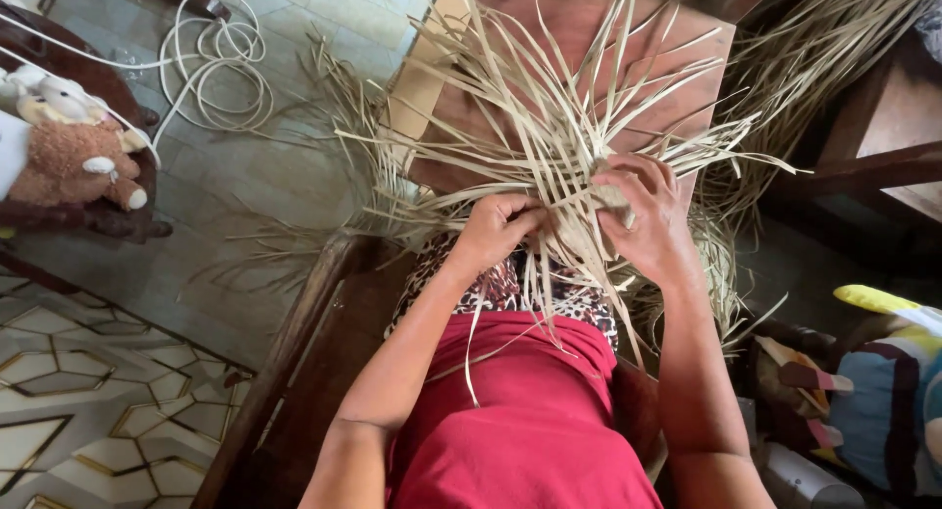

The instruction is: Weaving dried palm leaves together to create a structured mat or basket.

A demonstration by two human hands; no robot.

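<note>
Tiled floor, wooden chair. Far left of the grip: plush toy (74, 151), coiled white cord (221, 72). Left hand (496, 229) fisted tight on pale strips (549, 126); right hand (643, 214) just beside, fingers curled, pinching the woven centre. Loose strips fan outward above both hands. Striped cushion (883, 401) far right.

I see my left hand (502, 226) closed on a few pale strips (549, 126) at the near edge of the weave, and my right hand (643, 219) just beside it, fingers curled over the plaited patch, with loose ends fanning out far and to both sides over a wooden table (549, 18). Some strips hang down across my red skirt (530, 421), and more lie on the tiled floor (245, 165) to the left. Far left I see a coiled white cord (216, 72) and a stuffed bear (74, 151) on a dark chair (98, 217), and near right a striped cushion (883, 391).
</note>
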